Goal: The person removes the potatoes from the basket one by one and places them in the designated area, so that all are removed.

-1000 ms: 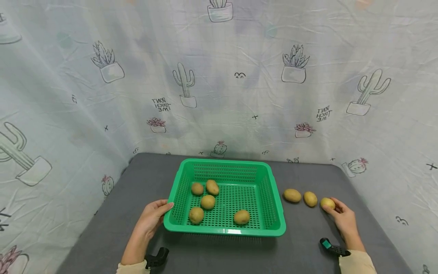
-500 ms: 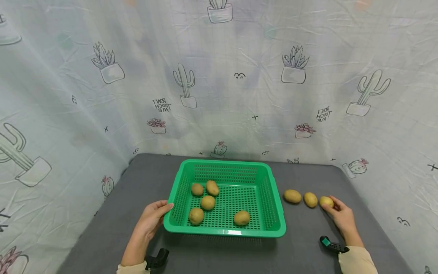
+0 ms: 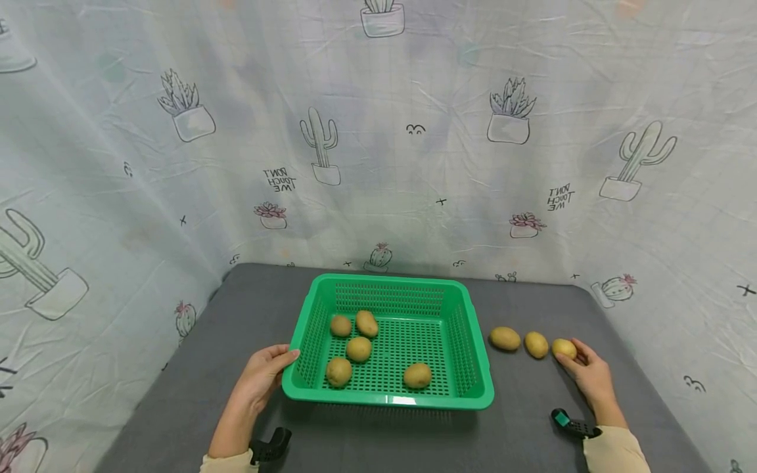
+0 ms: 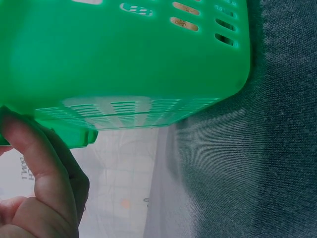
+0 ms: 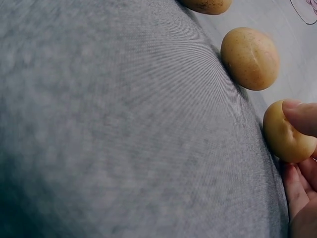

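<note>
A green plastic basket (image 3: 387, 399) with slotted walls stands on the grey cloth, several potatoes (image 3: 358, 349) inside it. My left hand (image 3: 260, 379) grips the basket's left rim, thumb over the top; in the left wrist view its curled fingers (image 4: 37, 153) reach under that rim. At the far right, my right hand (image 3: 593, 376) pinches a potato (image 3: 564, 348), which rests on the cloth. The right wrist view shows the thumb (image 5: 301, 118) on that potato's side and other fingers beneath. Left of it, two more potatoes lie in a row, one oval (image 3: 505, 338) and one rounder (image 3: 536, 344).
Dark grey cloth (image 3: 520, 420) covers the table. A pale curtain (image 3: 384, 164) printed with cacti hangs behind and along both sides. Each wrist wears a black strap, the left strap (image 3: 271, 447) near the basket's front left corner.
My right hand and the potato under its fingers have shifted slightly leftward and away from me, closer to the neighbouring potato. My left hand and the basket stay in place.
</note>
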Available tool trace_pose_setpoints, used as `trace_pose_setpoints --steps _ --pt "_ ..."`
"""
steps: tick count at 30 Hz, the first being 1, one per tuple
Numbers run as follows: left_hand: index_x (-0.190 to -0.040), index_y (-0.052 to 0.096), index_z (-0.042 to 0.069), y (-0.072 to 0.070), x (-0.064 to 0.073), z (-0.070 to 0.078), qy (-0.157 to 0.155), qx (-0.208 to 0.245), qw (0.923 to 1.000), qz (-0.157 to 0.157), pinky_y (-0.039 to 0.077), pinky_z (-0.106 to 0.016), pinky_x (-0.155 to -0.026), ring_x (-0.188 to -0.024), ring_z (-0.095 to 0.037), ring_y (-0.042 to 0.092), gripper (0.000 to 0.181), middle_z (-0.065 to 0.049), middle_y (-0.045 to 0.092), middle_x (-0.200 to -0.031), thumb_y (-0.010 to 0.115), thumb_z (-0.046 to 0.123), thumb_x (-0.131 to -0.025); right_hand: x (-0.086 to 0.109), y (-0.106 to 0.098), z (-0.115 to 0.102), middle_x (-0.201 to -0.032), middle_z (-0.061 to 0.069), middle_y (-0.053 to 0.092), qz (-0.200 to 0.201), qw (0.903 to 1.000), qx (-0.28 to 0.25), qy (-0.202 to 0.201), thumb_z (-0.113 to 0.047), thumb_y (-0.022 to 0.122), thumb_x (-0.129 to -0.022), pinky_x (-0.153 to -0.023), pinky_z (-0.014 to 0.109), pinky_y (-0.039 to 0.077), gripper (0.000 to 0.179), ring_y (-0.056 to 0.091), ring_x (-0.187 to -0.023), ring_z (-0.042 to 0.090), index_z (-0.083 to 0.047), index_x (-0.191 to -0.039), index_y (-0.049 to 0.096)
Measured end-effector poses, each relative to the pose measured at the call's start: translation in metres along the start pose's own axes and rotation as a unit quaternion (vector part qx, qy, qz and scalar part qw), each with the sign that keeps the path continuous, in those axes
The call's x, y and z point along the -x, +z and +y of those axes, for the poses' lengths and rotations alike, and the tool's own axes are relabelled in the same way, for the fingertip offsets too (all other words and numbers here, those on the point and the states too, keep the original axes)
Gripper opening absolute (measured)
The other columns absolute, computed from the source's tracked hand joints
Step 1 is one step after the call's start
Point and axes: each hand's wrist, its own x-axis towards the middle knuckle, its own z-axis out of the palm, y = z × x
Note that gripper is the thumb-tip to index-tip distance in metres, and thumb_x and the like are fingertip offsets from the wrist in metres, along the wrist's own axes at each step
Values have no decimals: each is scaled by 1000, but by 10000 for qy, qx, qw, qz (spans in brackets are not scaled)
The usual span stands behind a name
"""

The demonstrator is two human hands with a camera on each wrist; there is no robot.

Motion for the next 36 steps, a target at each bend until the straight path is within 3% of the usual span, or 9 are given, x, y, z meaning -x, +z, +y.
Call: trace_pose_setpoints --steps 6,9,12,15,18,24,31,36 --pt "-122 48 -13 -1 -1 -1 26 27 10000 -26 53 -24 -66 -70 -7 63 40 0 65 -85 57 15 -96 0 1 -2 -143 32 35 114 9990 -239 355 -30 63 -92 -73 -4 30 73 32 -89 -23 7 -145 29" --pt "-121 49 -13 -1 -1 -1 23 19 10000 -19 53 -24 -65 -69 -7 63 39 1 64 -84 57 15 -95 0 3 -2 -142 14 44 371 9957 -558 642 -31 64 -91 -75 -2 32 73 37 -96 -17 3 -146 29" --pt "-121 49 -13 -1 -1 -1 26 6 10000 -9 53 -25 -65 -69 -7 63 39 0 64 -84 57 15 -95 2 3 -1 -118 -12 53 655 9905 -997 684 -27 65 -91 -75 -1 35 70 41 -92 -17 3 -145 32" --pt "-121 49 -13 -1 -1 -1 16 -8 10000 8 53 -25 -65 -70 -7 63 39 0 64 -85 58 15 -95 4 3 -1 -97 -29 48 826 9848 -1419 562 -21 66 -90 -73 -2 37 69 45 -87 -19 6 -144 33" --pt "-121 49 -13 0 -1 -1 0 -7 10000 26 53 -25 -65 -70 -7 63 39 0 64 -85 58 15 -95 6 2 -1 -92 -31 48 886 9788 -1783 485 -17 67 -89 -72 -2 38 69 47 -86 -18 10 -143 32" --pt "-121 49 -13 1 0 -1 -34 -26 10000 13 53 -25 -67 -72 -8 63 39 0 64 -86 58 15 -95 12 1 -1 -94 -29 50 954 9747 -1932 594 -19 68 -88 -72 -1 39 72 48 -87 -16 8 -144 32" --pt "-121 50 -12 0 -1 -1 2 -65 10000 17 52 -25 -65 -68 -7 61 39 1 64 -83 58 16 -95 22 0 1 -102 -28 47 891 9871 -1261 414 -21 65 -91 -75 -3 37 68 44 -92 -17 6 -144 33" --pt "-120 51 -12 -1 -1 -1 29 -59 10000 24 52 -25 -65 -69 -8 61 39 0 64 -84 58 17 -95 29 2 -2 -101 -28 46 896 9880 -1233 232 -17 66 -90 -79 -3 36 67 45 -92 -17 8 -142 34"
